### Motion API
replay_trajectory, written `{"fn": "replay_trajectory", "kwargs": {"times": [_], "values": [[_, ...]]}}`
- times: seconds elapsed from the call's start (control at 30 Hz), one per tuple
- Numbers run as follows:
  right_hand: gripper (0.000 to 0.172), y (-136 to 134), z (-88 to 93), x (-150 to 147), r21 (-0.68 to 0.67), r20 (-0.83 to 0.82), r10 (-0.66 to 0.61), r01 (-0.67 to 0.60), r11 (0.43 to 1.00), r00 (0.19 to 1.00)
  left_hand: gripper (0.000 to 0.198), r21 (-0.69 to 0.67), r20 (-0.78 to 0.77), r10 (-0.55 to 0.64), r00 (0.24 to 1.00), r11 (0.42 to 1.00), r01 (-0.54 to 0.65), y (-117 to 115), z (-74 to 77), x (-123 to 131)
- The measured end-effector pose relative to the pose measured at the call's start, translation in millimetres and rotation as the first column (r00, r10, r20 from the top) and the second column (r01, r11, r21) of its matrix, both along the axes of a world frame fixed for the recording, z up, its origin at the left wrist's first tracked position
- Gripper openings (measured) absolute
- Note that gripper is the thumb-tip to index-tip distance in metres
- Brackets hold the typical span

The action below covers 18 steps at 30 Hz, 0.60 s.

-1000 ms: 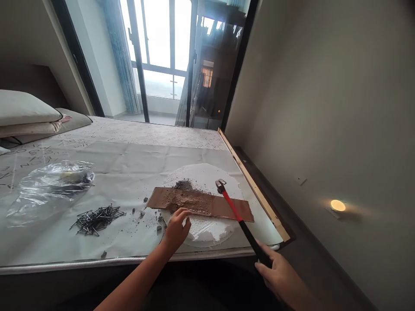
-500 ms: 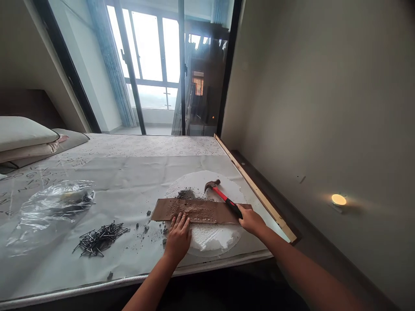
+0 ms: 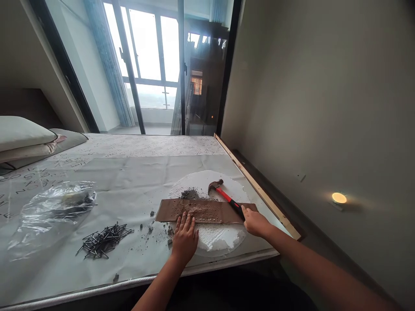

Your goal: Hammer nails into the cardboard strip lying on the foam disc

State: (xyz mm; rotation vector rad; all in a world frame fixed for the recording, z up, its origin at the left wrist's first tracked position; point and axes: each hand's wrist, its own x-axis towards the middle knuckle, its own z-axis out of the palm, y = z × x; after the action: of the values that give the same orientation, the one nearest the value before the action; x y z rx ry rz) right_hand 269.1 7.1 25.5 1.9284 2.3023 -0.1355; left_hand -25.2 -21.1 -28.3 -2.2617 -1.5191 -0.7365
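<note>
A brown strip (image 3: 227, 212), dotted with small holes and bumps, lies across a round white foam disc (image 3: 210, 239). My left hand (image 3: 185, 237) rests on the strip's near edge, fingers extended and slightly apart. My right hand (image 3: 256, 221) is wrapped round the black grip of a claw hammer (image 3: 227, 196). The hammer's red shaft slants over the strip, its metal head above the foam's far part. Dark grey crumbs (image 3: 190, 193) are heaped behind the strip, with more scattered left of the disc. A pile of nails (image 3: 104, 240) sits further left.
A clear plastic bag (image 3: 53, 214) with dark contents lies at the left on the grey sheet (image 3: 129, 181) covering the mattress. Pillows (image 3: 26, 134) are at the far left. A wooden rail (image 3: 259, 188) runs along the right edge, beside the wall.
The view has shifted slightly, so the things on the bed appear a little further right. Both hands keep their places, the left on the strip, the right on the hammer.
</note>
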Motion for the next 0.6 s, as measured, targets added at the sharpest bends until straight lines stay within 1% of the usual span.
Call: {"fn": "replay_trajectory", "kwargs": {"times": [0.1, 0.17, 0.27, 0.3, 0.37, 0.47, 0.53, 0.6], "values": [[0.051, -5, 14.9, -9, 0.055, 0.058, 0.028, -0.031, 0.998, 0.998, 0.039, 0.013, -0.001, -0.009, 1.000, 1.000, 0.009, -4, 1.8, 1], [0.041, -8, 27.2, -22, 0.101, 0.067, 0.080, -0.086, 0.991, 0.995, 0.038, 0.007, 0.006, -0.018, 1.000, 1.000, 0.018, -7, 2.3, 1], [0.021, -9, 40.9, -53, 0.134, 0.044, 0.232, -0.236, 0.962, 0.972, 0.038, -0.015, 0.028, -0.042, 0.999, 0.999, 0.042, -10, 1.4, 3], [0.018, -7, 42.9, -66, 0.130, 0.034, 0.290, -0.292, 0.948, 0.956, 0.038, -0.021, 0.037, -0.049, 0.998, 0.999, 0.050, -10, 0.8, 3], [0.015, -2, 43.1, -92, 0.117, 0.024, 0.376, -0.376, 0.919, 0.926, 0.038, -0.028, 0.054, -0.061, 0.997, 0.998, 0.062, -11, -0.2, 3], [0.014, 10, 36.9, -126, 0.092, 0.026, 0.453, -0.453, 0.887, 0.891, 0.038, -0.029, 0.065, -0.066, 0.996, 0.997, 0.068, -11, -0.7, 2], [0.015, 18, 31.6, -142, 0.076, 0.035, 0.483, -0.485, 0.871, 0.875, 0.037, -0.022, 0.067, -0.068, 0.995, 0.997, 0.070, -10, -0.7, 2], [0.016, 23, 26.6, -151, 0.065, 0.048, 0.510, -0.512, 0.856, 0.859, 0.037, -0.015, 0.080, -0.063, 0.995, 0.998, 0.064, -10, -1.1, 2]]}}
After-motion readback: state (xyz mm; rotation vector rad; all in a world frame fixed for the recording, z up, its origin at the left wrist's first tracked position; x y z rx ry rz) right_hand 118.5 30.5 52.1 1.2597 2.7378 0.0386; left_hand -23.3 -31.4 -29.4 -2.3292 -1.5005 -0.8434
